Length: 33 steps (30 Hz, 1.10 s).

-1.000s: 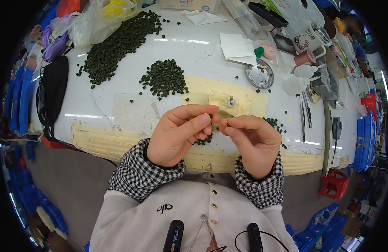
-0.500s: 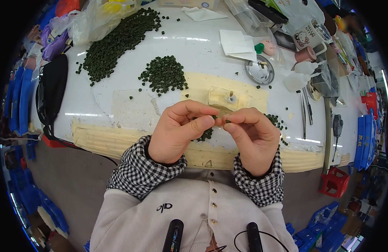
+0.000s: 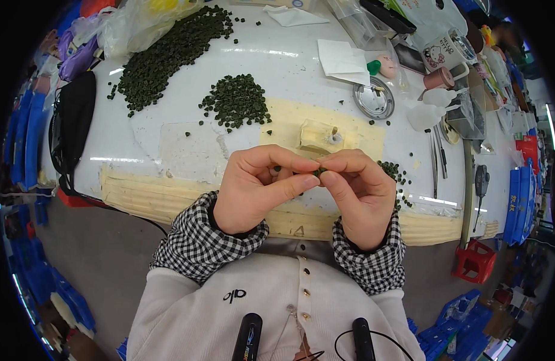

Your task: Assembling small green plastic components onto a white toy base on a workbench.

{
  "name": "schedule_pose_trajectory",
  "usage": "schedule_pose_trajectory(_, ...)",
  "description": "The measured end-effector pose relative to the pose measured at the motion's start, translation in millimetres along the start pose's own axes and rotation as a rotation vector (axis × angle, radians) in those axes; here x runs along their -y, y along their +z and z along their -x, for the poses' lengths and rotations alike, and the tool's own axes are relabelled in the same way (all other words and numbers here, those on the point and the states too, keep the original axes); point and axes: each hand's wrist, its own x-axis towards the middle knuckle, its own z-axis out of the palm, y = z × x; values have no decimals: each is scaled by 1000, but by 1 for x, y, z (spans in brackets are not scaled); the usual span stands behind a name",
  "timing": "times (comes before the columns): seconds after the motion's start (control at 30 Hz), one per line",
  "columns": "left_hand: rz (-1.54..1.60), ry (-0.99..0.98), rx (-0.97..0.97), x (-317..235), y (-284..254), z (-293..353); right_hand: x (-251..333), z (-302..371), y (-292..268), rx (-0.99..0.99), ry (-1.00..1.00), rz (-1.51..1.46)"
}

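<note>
- While yellowish tape point(image 3: 139, 190) covers its near edge, the white counter point(image 3: 289, 78) lies bare in patches, and grey floor point(image 3: 127, 249) shows below.
- Toward the far left spreads a large pile of dark green pellets point(image 3: 169, 54); nearer the middle is a smaller heap point(image 3: 235, 101), with loose ones beyond the right hand.
- A tape-covered block point(image 3: 313, 137) with a short upright peg stands just past the hands.
- To the right lie a round metal dish point(image 3: 364, 108), a folded white tissue point(image 3: 340, 60) and metal tweezers point(image 3: 434, 162).
- A red plastic stool point(image 3: 475, 263) stands on the floor at right, and blue bins point(image 3: 521, 201) line that side.
- The left hand point(image 3: 250, 186) pinches forward, thumb and forefinger nearly meeting, other fingers curled.
- The right hand point(image 3: 364, 192) faces it in a like pinch, the two hands' forefingers touching.
- Between their fingertips sits one small dark green piece point(image 3: 319, 171), held above the counter; its exact shape is mostly hidden.
</note>
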Motion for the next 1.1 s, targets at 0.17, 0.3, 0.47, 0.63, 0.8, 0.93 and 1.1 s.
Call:
schedule_pose_trajectory(0.17,-16,70,-46,1,2,0,2,1,1,9,15,3)
schedule_pose_trajectory(0.3,-38,89,-70,1,1,-1,3,0,1,29,-12,15)
schedule_pose_trajectory(0.47,-41,135,-119,2,3,-2,1,1,2,22,-59,69)
schedule_pose_trajectory(0.63,-60,196,-129,4,1,-1,2,1,3,34,-98,183)
schedule_pose_trajectory(0.8,-117,216,-115,1,1,0,1,1,3,32,-112,174)
schedule_pose_trajectory(0.93,-37,187,-113,0,4,0,2,2,3,33,-129,176)
schedule_pose_trajectory(1.1,6,113,-118,1,2,0,4,2,4,40,-135,205)
